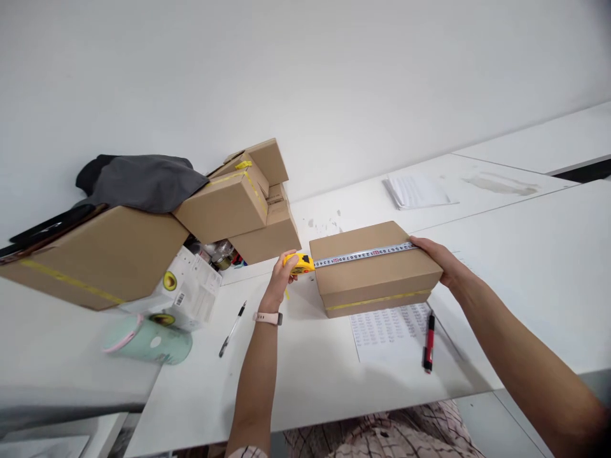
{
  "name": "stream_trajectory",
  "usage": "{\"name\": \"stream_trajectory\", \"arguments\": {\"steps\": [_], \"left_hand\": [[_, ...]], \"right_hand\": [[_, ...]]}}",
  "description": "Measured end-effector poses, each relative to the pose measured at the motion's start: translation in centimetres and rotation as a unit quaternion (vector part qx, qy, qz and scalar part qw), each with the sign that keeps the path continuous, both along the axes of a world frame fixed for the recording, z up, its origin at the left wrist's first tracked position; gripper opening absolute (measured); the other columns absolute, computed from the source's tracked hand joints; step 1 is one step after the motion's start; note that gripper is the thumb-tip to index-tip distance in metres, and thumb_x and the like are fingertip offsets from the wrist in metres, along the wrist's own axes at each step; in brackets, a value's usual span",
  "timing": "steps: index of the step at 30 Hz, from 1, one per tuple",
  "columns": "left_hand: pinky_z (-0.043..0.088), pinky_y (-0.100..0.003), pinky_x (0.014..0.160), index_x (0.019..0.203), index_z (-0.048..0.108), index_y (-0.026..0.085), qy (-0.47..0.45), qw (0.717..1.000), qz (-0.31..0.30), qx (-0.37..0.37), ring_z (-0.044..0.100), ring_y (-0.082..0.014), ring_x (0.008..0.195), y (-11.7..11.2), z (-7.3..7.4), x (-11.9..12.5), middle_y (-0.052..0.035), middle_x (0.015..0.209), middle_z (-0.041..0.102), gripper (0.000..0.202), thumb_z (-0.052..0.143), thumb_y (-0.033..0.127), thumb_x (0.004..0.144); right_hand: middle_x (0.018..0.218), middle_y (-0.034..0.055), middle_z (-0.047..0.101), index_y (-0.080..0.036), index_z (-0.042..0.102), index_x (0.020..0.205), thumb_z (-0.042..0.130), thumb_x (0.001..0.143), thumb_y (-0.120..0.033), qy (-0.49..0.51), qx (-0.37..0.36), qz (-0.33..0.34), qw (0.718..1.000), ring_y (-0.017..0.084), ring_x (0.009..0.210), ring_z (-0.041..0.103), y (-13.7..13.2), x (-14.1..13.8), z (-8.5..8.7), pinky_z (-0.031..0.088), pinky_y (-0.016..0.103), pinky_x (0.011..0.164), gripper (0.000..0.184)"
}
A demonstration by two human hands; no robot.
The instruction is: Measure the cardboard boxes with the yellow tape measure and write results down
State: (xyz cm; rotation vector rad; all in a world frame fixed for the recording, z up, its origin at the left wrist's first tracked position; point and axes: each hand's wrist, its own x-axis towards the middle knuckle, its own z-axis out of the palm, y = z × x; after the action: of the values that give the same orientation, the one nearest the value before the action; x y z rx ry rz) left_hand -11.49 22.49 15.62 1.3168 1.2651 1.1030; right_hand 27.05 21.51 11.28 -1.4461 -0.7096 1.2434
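A flat brown cardboard box (377, 280) with a yellow tape strip lies on the white table (310, 369). A white measuring tape blade (365, 254) runs across its top from left to right. My left hand (281, 277) grips the yellow tape measure case (300, 263) at the box's left edge. My right hand (436, 257) presses the blade's end against the box's right edge, fingers closed over it. The box rests partly on a printed sheet (391, 331).
A red-and-black marker (429, 341) lies on the sheet; a pen (232, 329) lies left of my arm. Stacked cardboard boxes (229, 203), a large box (100, 254) with dark cloth on it, a white carton (188, 289) and a mint bottle (153, 340) crowd the left. Papers (417, 191) lie far back.
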Motion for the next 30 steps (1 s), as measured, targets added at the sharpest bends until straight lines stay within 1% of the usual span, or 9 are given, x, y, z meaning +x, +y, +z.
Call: {"name": "stream_trajectory", "arguments": {"steps": [4,7,11,13,16,20,24,27,30], "left_hand": [[0.033,-0.023,0.054,0.123,0.064,0.016,0.001,1.0,-0.002,0.002,0.05,-0.0098,0.058,0.0,0.0,0.0,-0.0033,0.086,0.066,0.056,0.064,0.056,0.083],[0.033,-0.023,0.054,0.121,0.065,0.016,0.002,1.0,-0.007,0.005,0.049,-0.0094,0.057,-0.1,0.1,0.1,-0.0031,0.085,0.066,0.055,0.064,0.056,0.083],[0.032,-0.024,0.054,0.117,0.066,0.016,0.007,1.0,-0.015,0.008,0.048,-0.009,0.055,-0.5,0.2,0.1,-0.0021,0.081,0.065,0.053,0.064,0.056,0.083],[0.031,-0.024,0.053,0.114,0.066,0.015,0.007,1.0,-0.015,0.01,0.047,-0.0089,0.054,-0.7,0.2,0.1,-0.0018,0.079,0.064,0.053,0.064,0.057,0.082],[0.032,-0.024,0.054,0.111,0.066,0.015,0.007,1.0,-0.012,0.013,0.046,-0.0089,0.053,-0.9,0.2,0.2,-0.0017,0.079,0.064,0.051,0.063,0.057,0.083],[0.033,-0.025,0.054,0.108,0.066,0.015,0.005,1.0,-0.01,0.016,0.045,-0.0092,0.053,-1.0,0.2,0.3,-0.0014,0.077,0.063,0.049,0.062,0.057,0.083],[0.033,-0.024,0.054,0.104,0.066,0.016,0.005,1.0,-0.009,0.017,0.045,-0.0096,0.054,-1.2,0.3,0.4,-0.001,0.076,0.062,0.047,0.062,0.057,0.083],[0.033,-0.024,0.054,0.104,0.066,0.015,0.005,1.0,-0.013,0.014,0.046,-0.0092,0.054,-1.2,0.4,0.4,-0.0008,0.075,0.061,0.048,0.063,0.058,0.083],[0.033,-0.023,0.053,0.106,0.067,0.015,0.005,1.0,-0.014,0.012,0.047,-0.0087,0.053,-1.3,0.4,0.1,-0.0006,0.075,0.062,0.05,0.063,0.058,0.082]], "right_hand": [[0.094,0.0111,0.076,-0.018,0.072,0.099,0.075,0.08,-0.057,-0.015,-0.005,-0.002,1.0,0.022,0.071,0.068,-0.1,0.1,0.0,0.052,0.029,0.052,0.043],[0.095,0.0117,0.077,-0.018,0.073,0.097,0.077,0.079,-0.054,-0.018,-0.013,-0.011,1.0,0.022,0.071,0.068,0.1,0.2,0.4,0.053,0.029,0.051,0.041],[0.09,0.0127,0.077,-0.016,0.073,0.095,0.082,0.076,-0.047,0.012,-0.031,-0.006,0.999,0.024,0.069,0.069,0.8,0.1,1.0,0.054,0.032,0.053,0.037],[0.088,0.0131,0.077,-0.016,0.073,0.093,0.082,0.076,-0.046,0.028,-0.032,-0.007,0.999,0.025,0.068,0.069,1.1,-0.1,1.2,0.055,0.033,0.054,0.036],[0.086,0.0127,0.076,-0.016,0.073,0.089,0.082,0.076,-0.047,0.022,-0.025,-0.023,0.999,0.024,0.067,0.069,1.0,-0.6,1.6,0.055,0.033,0.054,0.036],[0.084,0.0119,0.075,-0.015,0.073,0.087,0.083,0.076,-0.048,-0.011,-0.029,-0.042,0.999,0.021,0.066,0.067,0.6,-0.9,2.0,0.053,0.031,0.052,0.036],[0.076,0.0091,0.071,-0.016,0.072,0.08,0.086,0.072,-0.052,-0.079,-0.038,-0.051,0.995,0.018,0.06,0.061,0.5,-0.7,2.3,0.045,0.029,0.047,0.039],[0.069,0.0054,0.067,-0.018,0.068,0.072,0.086,0.069,-0.054,-0.126,-0.031,-0.051,0.99,0.015,0.057,0.056,0.6,-0.4,2.4,0.04,0.027,0.045,0.041],[0.064,0.0023,0.061,-0.019,0.063,0.065,0.086,0.069,-0.052,-0.152,-0.026,-0.057,0.986,0.013,0.056,0.051,0.7,-0.4,2.5,0.037,0.026,0.044,0.041]]}}
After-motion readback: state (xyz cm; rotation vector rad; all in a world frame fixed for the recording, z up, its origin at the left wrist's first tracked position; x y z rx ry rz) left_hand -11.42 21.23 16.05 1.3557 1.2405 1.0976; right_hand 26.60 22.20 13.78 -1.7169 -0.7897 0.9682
